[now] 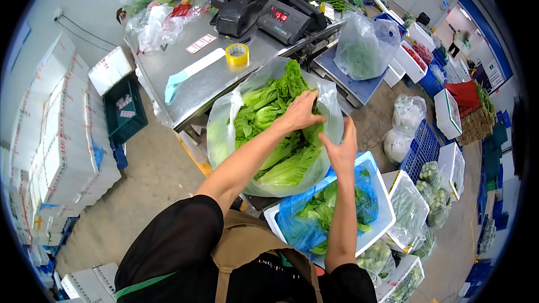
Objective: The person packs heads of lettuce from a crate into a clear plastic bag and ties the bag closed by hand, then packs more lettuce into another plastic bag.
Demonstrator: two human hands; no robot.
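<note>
Smooth steel tabletop (210,87); by its near edge, crinkled green lettuce (289,165) is heaped in translucent plastic bag (220,134), lowest head slanted up rightward. Leaves are covered directly by left hand (303,112), nearer, fingers half-curled; grip cannot be told. Right hand (341,145) is spread, seemingly empty, at bag's right rim. Below: rigid white foam box (383,220), lined with glossy blue film (292,221).

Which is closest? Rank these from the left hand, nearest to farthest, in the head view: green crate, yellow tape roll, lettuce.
From the left hand:
1. Lettuce, right against it.
2. Yellow tape roll, ahead-left on the table.
3. Green crate, far left.
</note>
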